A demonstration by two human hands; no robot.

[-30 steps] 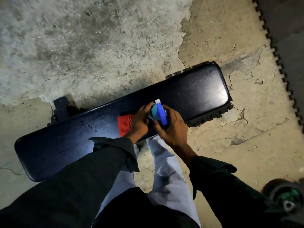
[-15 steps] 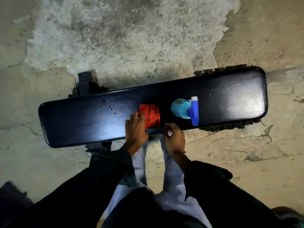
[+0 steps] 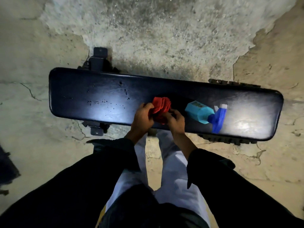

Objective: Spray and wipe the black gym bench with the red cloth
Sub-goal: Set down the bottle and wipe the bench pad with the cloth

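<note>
Both hands, left hand [image 3: 142, 118] and right hand [image 3: 176, 120], grip the red cloth [image 3: 161, 106] on the bench [image 3: 85, 89]; spray bottle [image 3: 201, 112] (contents seemingly unreadable) lies beside.

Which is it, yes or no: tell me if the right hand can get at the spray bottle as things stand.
Probably yes. The spray bottle lies on the bench just beside the right hand, nothing between them, but that hand now holds the red cloth.

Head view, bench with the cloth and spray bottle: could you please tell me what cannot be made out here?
- Spray bottle: label print too small to read; the blue trigger head is blurred.
- Red cloth: its near part is covered by the left hand and right hand.
- Black gym bench: its frame is mostly hidden beneath the pad.
- Dark object at the left edge: cut off, unidentifiable.
</note>
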